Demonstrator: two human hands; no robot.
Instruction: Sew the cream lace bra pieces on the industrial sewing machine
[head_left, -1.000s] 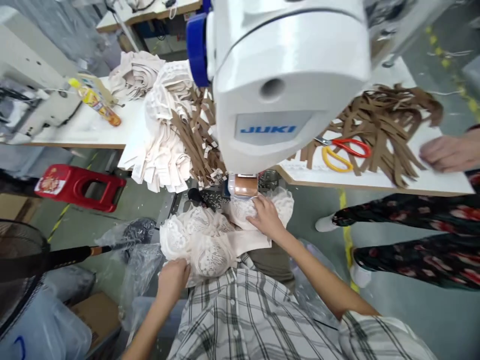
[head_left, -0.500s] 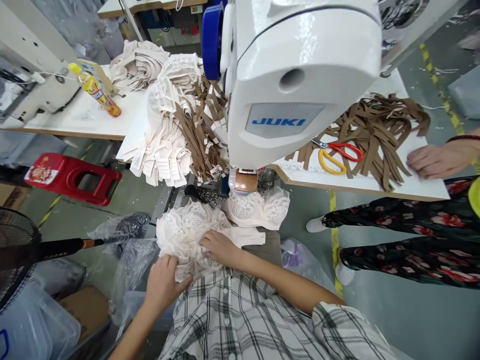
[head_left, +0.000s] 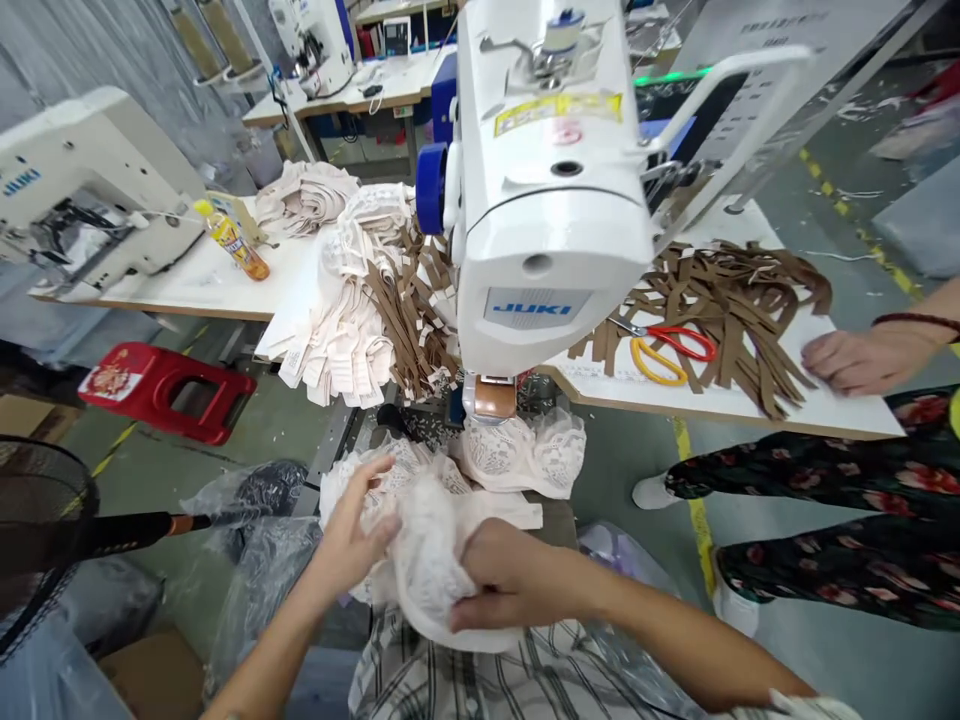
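Observation:
A white lace bra (head_left: 431, 565), blurred by motion, hangs in front of the plaid shirt. My right hand (head_left: 502, 580) grips its right side, thumb on the near face and fingers partly hidden. Beside the bra's left edge is my left hand (head_left: 356, 530), open with fingers and thumb apart; whether it touches the fabric I cannot tell. Behind lies a heap of similar lace pieces (head_left: 341, 490) on the grey work surface. Another lace bra (head_left: 517, 455) rests under the head of the white sewing machine (head_left: 551, 240).
Brown straps (head_left: 727, 310) and red-and-yellow scissors (head_left: 664, 355) lie on the right tabletop, where another person's hand (head_left: 855, 360) rests. Pale fabric bundles (head_left: 345, 335) and a yellow bottle (head_left: 232, 242) are at the left. A red stool (head_left: 169, 390) and a fan (head_left: 45, 530) stand lower left.
My right hand has lifted a bra from the heap toward my body. My left hand has come up and moved right. The view has tilted upward, showing more of the machine.

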